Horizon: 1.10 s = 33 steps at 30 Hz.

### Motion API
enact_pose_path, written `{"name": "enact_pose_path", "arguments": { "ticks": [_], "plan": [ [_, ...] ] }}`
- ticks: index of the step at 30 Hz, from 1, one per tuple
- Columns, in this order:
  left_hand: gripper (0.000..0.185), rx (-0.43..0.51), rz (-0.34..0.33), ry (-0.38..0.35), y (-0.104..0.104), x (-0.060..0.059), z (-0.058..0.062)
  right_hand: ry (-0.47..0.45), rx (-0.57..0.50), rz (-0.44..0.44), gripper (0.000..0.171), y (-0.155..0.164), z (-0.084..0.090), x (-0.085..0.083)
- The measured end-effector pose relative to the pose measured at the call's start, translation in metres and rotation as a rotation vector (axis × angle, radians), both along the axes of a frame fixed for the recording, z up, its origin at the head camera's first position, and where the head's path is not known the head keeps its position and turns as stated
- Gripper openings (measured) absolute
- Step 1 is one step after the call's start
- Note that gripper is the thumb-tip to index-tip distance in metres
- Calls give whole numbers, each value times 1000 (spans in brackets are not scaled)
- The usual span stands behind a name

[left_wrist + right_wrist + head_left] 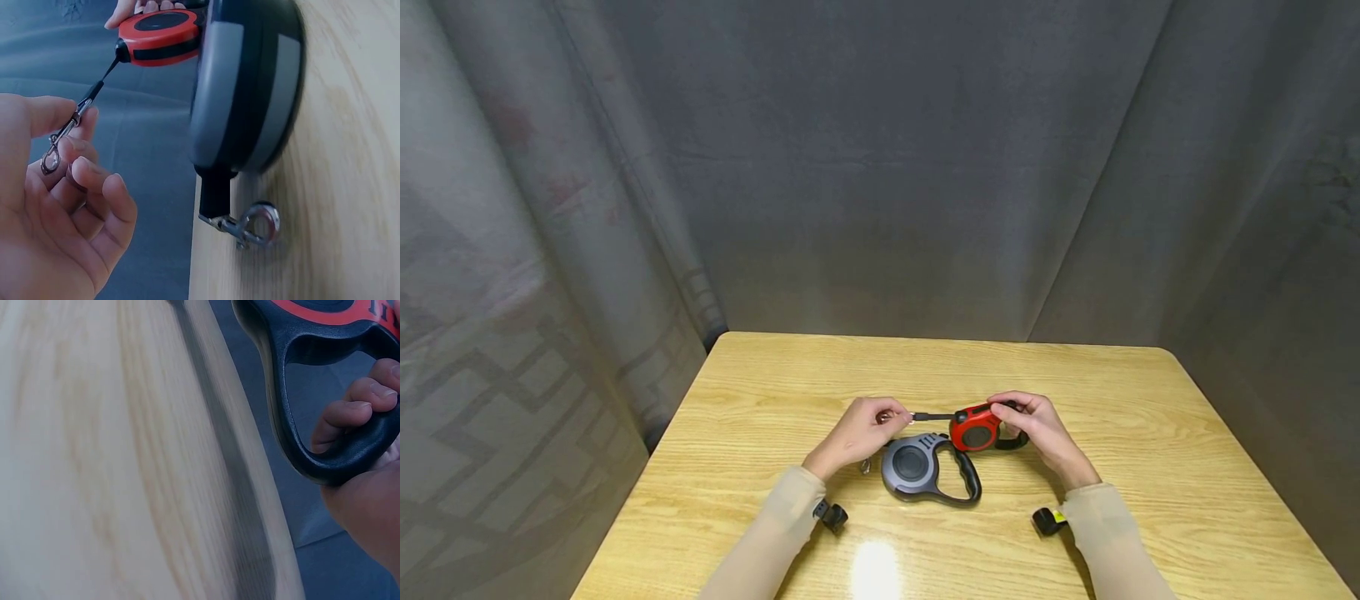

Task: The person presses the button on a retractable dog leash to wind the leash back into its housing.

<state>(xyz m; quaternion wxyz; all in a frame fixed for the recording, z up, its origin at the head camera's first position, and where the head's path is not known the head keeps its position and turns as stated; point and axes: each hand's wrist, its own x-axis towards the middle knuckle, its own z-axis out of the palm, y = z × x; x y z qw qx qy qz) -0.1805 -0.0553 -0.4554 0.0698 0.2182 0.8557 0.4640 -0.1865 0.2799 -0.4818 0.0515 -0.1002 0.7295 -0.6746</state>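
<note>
A red and black retractable leash (976, 428) is held just above the wooden table (1150, 467). My right hand (1036, 425) grips its black handle (337, 440), fingers curled through the loop. My left hand (867, 428) pinches the leash's metal clip (57, 147) between thumb and fingers, and a short length of black cord (934, 416) runs from the clip to the red housing (159, 36). A grey and black retractable leash (928, 468) lies flat on the table just in front of both hands, its own metal clip (249, 222) resting on the wood near my left wrist.
Grey curtains (880, 167) hang behind and on both sides of the table. A bright light spot (874, 571) reflects on the wood near the front edge. Small black cameras (833, 517) sit on both wrists.
</note>
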Motion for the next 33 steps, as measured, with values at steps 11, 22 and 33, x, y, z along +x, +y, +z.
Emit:
{"name": "enact_pose_path", "arguments": {
  "ticks": [11,22,33],
  "plan": [
    [24,14,-12,-6,5,1,1,15,-7,-6,18,-4,7,3],
    [19,8,-22,0,10,0,2,17,-11,13,16,-10,5,2],
    [21,-4,-28,-2,15,1,1,30,-6,28,18,-16,2,0]
  ]
}}
